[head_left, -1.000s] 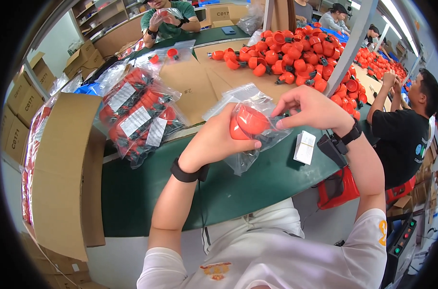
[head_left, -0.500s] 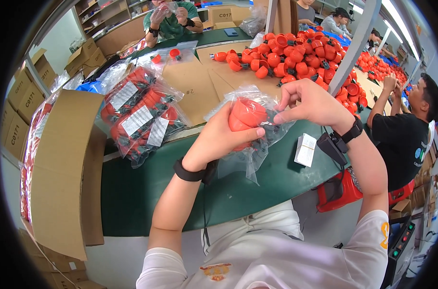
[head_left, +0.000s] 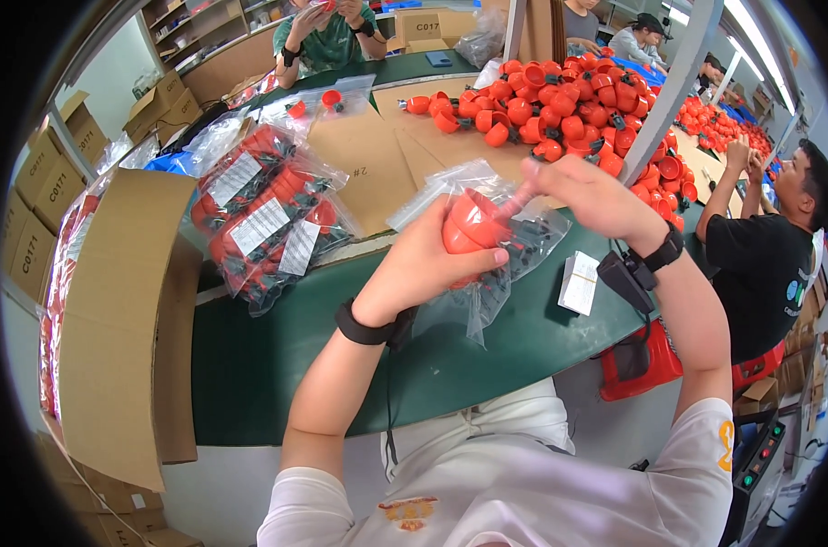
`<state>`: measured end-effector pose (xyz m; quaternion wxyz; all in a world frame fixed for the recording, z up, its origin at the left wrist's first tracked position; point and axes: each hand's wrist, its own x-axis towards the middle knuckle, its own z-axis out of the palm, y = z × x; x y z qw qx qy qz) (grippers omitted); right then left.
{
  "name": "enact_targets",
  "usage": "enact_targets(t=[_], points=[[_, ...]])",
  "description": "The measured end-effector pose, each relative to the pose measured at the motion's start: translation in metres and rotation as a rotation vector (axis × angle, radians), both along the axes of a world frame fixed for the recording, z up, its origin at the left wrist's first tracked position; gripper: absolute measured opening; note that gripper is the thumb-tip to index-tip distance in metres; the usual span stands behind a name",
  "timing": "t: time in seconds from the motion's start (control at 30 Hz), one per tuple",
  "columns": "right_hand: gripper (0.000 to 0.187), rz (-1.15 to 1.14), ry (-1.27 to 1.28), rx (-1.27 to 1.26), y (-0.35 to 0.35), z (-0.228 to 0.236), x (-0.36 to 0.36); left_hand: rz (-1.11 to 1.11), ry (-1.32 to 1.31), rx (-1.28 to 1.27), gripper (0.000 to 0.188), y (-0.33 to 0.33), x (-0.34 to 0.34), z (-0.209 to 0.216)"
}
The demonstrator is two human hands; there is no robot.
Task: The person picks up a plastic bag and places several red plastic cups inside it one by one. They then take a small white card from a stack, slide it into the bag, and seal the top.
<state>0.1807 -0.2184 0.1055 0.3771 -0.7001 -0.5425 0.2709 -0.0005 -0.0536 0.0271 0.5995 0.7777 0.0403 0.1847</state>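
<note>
My left hand [head_left: 423, 255] is wrapped round a clear plastic bag [head_left: 494, 301] with red cup-shaped parts [head_left: 469, 230] in it, the thumb across their near side. Dark fittings [head_left: 534, 239] show through the bag on the right of the cups. Over that side hovers my right hand [head_left: 582, 196], with a finger stretched toward the uppermost cup. That finger is smeared by motion, and the other fingers are mostly hidden behind the hand. Whether the finger touches the cup cannot be made out.
Filled bags [head_left: 263, 214] with white labels lie stacked at left, beside an open carton [head_left: 113, 328]. A banded stack of white slips [head_left: 578, 283] lies on the green table [head_left: 341, 387]. Loose red cups [head_left: 569, 100] are heaped beyond, near a metal post [head_left: 673, 91]. Co-workers sit around.
My right hand has turned, and its finger now reaches over the cups, where before thumb and fingers were at the bag's right edge. The bag has shifted slightly right.
</note>
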Motion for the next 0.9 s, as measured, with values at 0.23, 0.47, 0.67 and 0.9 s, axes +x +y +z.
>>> enact_targets(t=[0.23,0.47,0.67,0.9], points=[[0.039,0.234,-0.250,0.003,0.003,-0.005,-0.020,-0.005,0.096,-0.039,0.071,-0.005,-0.006,0.015],[0.038,0.335,-0.244,-0.023,0.014,-0.013,-0.022,0.041,0.046,0.067,0.071,-0.002,0.000,-0.001],[0.037,0.318,-0.348,-0.010,0.020,-0.009,-0.028,0.031,0.186,-0.050,0.067,-0.007,-0.002,0.013],[0.036,0.410,-0.354,-0.002,0.028,-0.023,-0.024,0.088,-0.082,0.114,0.067,-0.004,0.007,-0.007]])
